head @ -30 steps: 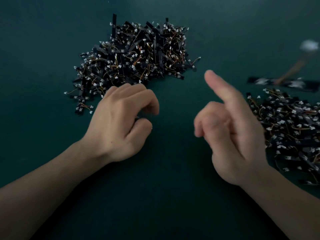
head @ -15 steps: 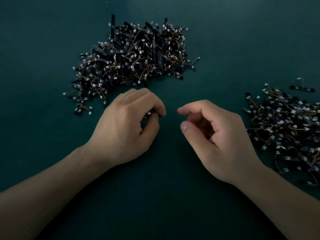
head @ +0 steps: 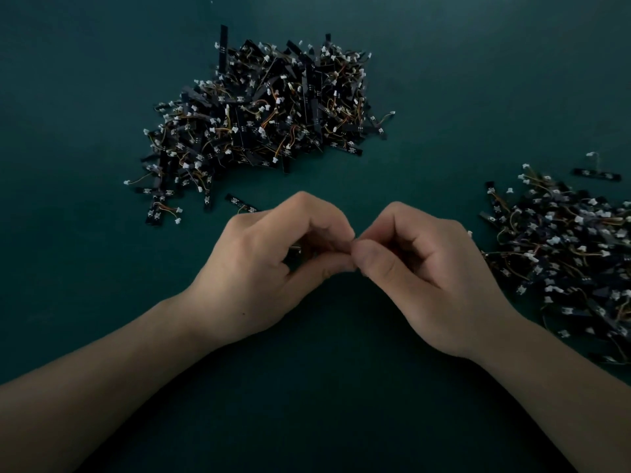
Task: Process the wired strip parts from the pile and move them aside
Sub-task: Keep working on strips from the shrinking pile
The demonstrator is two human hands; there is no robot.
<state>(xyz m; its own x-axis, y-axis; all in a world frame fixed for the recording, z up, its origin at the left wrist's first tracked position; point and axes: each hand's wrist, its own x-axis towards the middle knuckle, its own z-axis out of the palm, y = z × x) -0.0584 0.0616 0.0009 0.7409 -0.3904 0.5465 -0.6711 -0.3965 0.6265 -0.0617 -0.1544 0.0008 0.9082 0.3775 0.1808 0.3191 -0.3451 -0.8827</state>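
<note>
Hands meet mid-frame over counter (head: 102, 302): left hand (head: 273, 264) and right hand (head: 433, 278) both curled, thumb+index tips pinching one wired strip part (head: 296, 248) betw. them. Part mostly hidden by fingers, only a sliver shows under left palm. Loose strip (head: 240, 202) just behind left knuckles, partly covered. Second pile (head: 573, 254) at right, cut off by frame edge; stray strip (head: 596, 174) just beyond it. Main pile (head: 269, 107) far centre, apart from hands. Dim light, fine detail unclear.

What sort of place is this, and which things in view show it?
Probably an electronics assembly bench: a big pile of wired strips, a second pile at right, a green mat, and the left hand and right hand pinching one part.
</note>
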